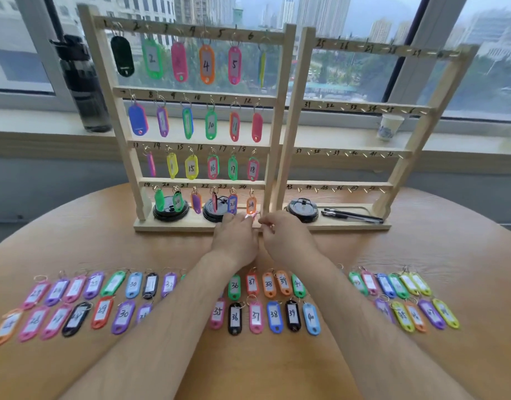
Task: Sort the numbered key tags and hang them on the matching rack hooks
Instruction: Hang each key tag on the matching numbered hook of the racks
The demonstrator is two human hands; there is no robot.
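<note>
Pinching pink key tag between left hand and right hand, fingertips of both curled onto it; exact grip too blurred to tell. Held just above the wooden base, under tag 24, where left rack meets right rack. Left rack hung with tags 1–24. Loose tags in two rows on table.

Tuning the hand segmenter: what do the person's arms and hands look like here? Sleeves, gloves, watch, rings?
Both forearms are bare down to the bottom frame edge: no sleeve in view on the left forearm or the right forearm. The left hand and right hand are ungloved. No watch or band on either wrist. No ring shows; the fingertips are too blurred to check.
</note>
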